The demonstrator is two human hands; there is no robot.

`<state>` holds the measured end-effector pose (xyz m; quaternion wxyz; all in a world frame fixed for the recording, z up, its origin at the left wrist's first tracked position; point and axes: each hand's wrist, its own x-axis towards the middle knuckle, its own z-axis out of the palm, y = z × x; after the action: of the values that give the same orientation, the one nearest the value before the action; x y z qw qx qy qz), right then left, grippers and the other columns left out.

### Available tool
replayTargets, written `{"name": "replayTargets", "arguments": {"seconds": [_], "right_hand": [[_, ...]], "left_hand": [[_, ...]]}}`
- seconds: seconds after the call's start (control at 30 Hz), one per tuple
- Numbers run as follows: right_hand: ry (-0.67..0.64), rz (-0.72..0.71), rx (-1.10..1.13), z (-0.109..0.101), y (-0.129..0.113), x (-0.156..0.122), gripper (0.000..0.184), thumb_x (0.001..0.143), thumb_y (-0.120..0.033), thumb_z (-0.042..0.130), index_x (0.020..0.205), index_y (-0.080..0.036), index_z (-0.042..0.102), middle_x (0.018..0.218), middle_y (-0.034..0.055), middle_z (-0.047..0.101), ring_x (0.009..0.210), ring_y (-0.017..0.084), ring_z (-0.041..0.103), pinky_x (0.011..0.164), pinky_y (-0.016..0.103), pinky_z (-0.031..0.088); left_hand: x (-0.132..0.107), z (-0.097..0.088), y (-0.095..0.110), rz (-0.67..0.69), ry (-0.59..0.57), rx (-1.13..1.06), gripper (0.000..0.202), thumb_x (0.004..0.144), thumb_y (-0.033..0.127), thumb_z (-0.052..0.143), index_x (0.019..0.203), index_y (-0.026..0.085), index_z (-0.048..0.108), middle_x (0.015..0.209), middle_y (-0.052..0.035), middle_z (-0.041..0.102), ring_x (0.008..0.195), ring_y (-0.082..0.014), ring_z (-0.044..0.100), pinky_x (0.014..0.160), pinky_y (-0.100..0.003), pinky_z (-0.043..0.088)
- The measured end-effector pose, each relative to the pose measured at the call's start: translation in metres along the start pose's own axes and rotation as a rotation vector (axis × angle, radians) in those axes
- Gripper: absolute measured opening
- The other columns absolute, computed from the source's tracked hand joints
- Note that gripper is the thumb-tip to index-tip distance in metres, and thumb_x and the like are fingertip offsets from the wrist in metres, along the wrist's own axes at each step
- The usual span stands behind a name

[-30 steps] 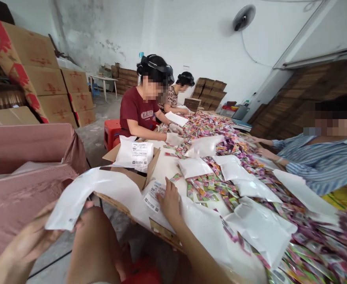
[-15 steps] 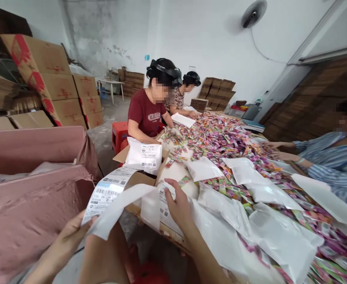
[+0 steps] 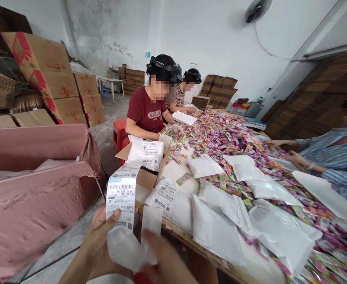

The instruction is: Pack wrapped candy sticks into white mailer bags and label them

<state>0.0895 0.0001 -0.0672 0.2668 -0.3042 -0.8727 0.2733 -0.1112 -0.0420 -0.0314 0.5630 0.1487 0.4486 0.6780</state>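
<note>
My left hand (image 3: 104,227) pinches a strip of printed shipping labels (image 3: 120,195), thumb on the front, upright before me. Pale backing paper (image 3: 123,244) curls below the labels, and a loose length (image 3: 152,221) hangs beside the table edge. My right hand (image 3: 158,248) is at that loose length, smeared by motion, so its grip is unclear. Just beyond it, a white mailing bag (image 3: 179,211) lies on the table corner with a label (image 3: 166,195) on it. Unlabelled white bags (image 3: 215,221) lie to its right.
Colourful small packets (image 3: 221,134) cover much of the table. An open carton (image 3: 146,177) holds a labelled white bag (image 3: 145,152). A pink cloth-lined bin (image 3: 37,209) stands left, stacked cartons (image 3: 55,86) behind. Co-workers sit at the table: one in maroon (image 3: 146,110), another in striped sleeves (image 3: 324,157).
My right hand has come off the labelled bag, moving down and left to the backing paper. My left hand has moved right, turning the label strip upright. The maroon-shirted co-worker's hands have shifted.
</note>
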Motion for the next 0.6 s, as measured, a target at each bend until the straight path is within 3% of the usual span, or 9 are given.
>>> {"name": "replayTargets", "arguments": {"seconds": [0.1,0.17,0.23,0.27,0.33,0.4,0.47,0.53,0.6], "right_hand": [[0.213,0.121,0.124,-0.053,-0.033,0.038,0.061,0.084,-0.024,0.059,0.140,-0.023,0.036,0.117,0.0096,0.065,0.105,0.023,0.063,0.087,0.037,0.053],[0.237,0.084,0.153,-0.070,-0.049,0.055,0.068,0.081,-0.023,0.063,0.142,-0.026,0.032,0.116,0.0073,0.065,0.104,0.022,0.063,0.088,0.036,0.052],[0.190,-0.026,0.081,-0.068,-0.055,0.058,0.048,0.084,-0.017,0.056,0.130,-0.028,0.047,0.111,0.0041,0.068,0.100,0.021,0.063,0.086,0.035,0.052],[0.183,-0.072,0.032,-0.062,-0.054,0.054,0.039,0.085,-0.013,0.051,0.122,-0.028,0.053,0.108,0.0034,0.068,0.098,0.020,0.063,0.086,0.034,0.051],[0.187,-0.140,-0.044,-0.045,-0.047,0.041,0.037,0.084,-0.008,0.047,0.115,-0.026,0.055,0.107,0.0041,0.068,0.097,0.020,0.062,0.086,0.035,0.049],[0.195,-0.160,-0.078,-0.031,-0.040,0.027,0.044,0.079,-0.005,0.047,0.118,-0.024,0.053,0.104,0.0053,0.068,0.094,0.021,0.061,0.084,0.035,0.049],[0.215,-0.161,-0.095,-0.027,-0.037,0.017,0.041,0.076,-0.003,0.047,0.111,-0.023,0.056,0.097,0.0053,0.068,0.091,0.021,0.060,0.081,0.035,0.049],[0.238,-0.132,-0.106,-0.035,-0.038,0.011,0.027,0.076,-0.003,0.048,0.089,-0.023,0.061,0.091,0.0049,0.064,0.090,0.021,0.057,0.078,0.034,0.048],[0.230,-0.097,-0.085,-0.050,-0.040,0.005,0.020,0.078,-0.004,0.050,0.076,-0.021,0.059,0.092,0.0050,0.061,0.092,0.020,0.056,0.078,0.033,0.048]], "left_hand": [[-0.012,0.015,-0.018,-0.030,-0.110,0.062,0.032,0.064,0.035,0.081,0.092,0.022,0.075,0.092,-0.0099,0.078,0.084,-0.0332,0.071,0.072,-0.041,0.058],[-0.017,0.019,-0.029,-0.006,-0.149,0.147,0.031,0.061,0.029,0.082,0.091,0.022,0.077,0.099,-0.0101,0.077,0.094,-0.0366,0.069,0.076,-0.043,0.057],[-0.019,0.020,-0.034,-0.001,-0.146,0.116,0.036,0.055,0.024,0.085,0.090,0.024,0.078,0.105,-0.0085,0.076,0.109,-0.0380,0.063,0.088,-0.043,0.053],[-0.019,0.020,-0.033,-0.022,-0.153,0.058,0.036,0.054,0.027,0.086,0.089,0.025,0.078,0.107,-0.0078,0.075,0.113,-0.0378,0.060,0.093,-0.044,0.051],[-0.014,0.022,-0.025,-0.114,-0.194,-0.079,0.035,0.058,0.042,0.081,0.088,0.024,0.078,0.105,-0.0091,0.076,0.114,-0.0382,0.059,0.095,-0.046,0.050],[-0.006,0.026,-0.016,-0.225,-0.204,-0.135,0.035,0.069,0.047,0.071,0.090,0.019,0.077,0.099,-0.0128,0.076,0.106,-0.0386,0.064,0.088,-0.049,0.054],[0.004,0.031,-0.012,-0.326,-0.147,-0.116,0.027,0.075,0.032,0.069,0.091,0.012,0.075,0.091,-0.0150,0.077,0.097,-0.0360,0.069,0.077,-0.043,0.058],[0.013,0.032,-0.016,-0.380,-0.084,-0.091,0.020,0.077,0.020,0.068,0.092,0.008,0.073,0.086,-0.0144,0.077,0.091,-0.0324,0.071,0.068,-0.037,0.059],[0.019,0.031,-0.025,-0.373,-0.037,-0.080,0.018,0.081,0.019,0.063,0.092,0.008,0.071,0.083,-0.0136,0.078,0.084,-0.0300,0.072,0.063,-0.035,0.059]]}}
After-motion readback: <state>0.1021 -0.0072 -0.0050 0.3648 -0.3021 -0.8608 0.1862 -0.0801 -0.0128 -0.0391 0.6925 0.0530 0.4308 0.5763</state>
